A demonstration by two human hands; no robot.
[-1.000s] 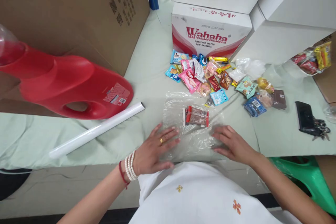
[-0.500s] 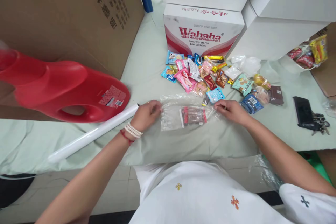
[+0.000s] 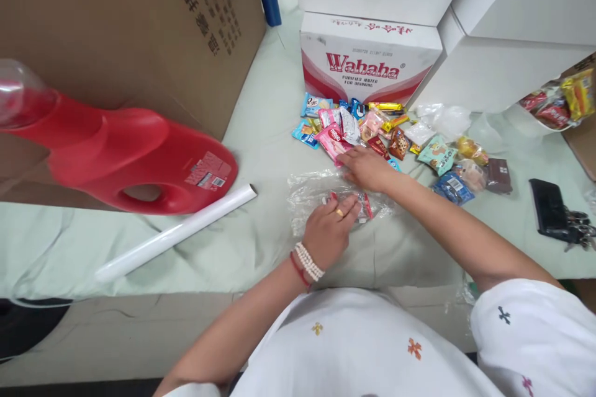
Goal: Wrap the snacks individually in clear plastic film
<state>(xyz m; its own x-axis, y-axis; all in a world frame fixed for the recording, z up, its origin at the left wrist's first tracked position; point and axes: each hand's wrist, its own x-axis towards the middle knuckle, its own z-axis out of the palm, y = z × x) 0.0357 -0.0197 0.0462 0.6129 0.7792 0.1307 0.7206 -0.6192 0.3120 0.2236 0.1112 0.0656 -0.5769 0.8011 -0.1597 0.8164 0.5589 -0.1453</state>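
My left hand (image 3: 329, 226), with a ring and a white beaded bracelet, lies with fingers stretched over a small red-and-clear snack packet (image 3: 366, 206). Most of that packet is hidden under the fingers. Beneath it a clear plastic bag (image 3: 302, 198) is spread, crumpled, on the table. My right hand (image 3: 367, 169) extends over the near edge of a pile of wrapped snacks. Its fingertips are at a pink wafer packet (image 3: 331, 141), which still lies in the pile; the fingers look loosely extended, not closed round it.
A red jug (image 3: 139, 161) and a white roll (image 3: 177, 232) lie on the left beside a big cardboard box (image 3: 139, 31). Behind the snacks stands a Wahaba-style water carton (image 3: 367, 68). To the right are a snack-filled white bowl (image 3: 531, 124) and a black pouch with keys (image 3: 552, 211).
Both hands have let go of the bag's ends. My left hand has moved right onto the red packet; my right hand has moved left and up to the snack pile. The view has shifted slightly.
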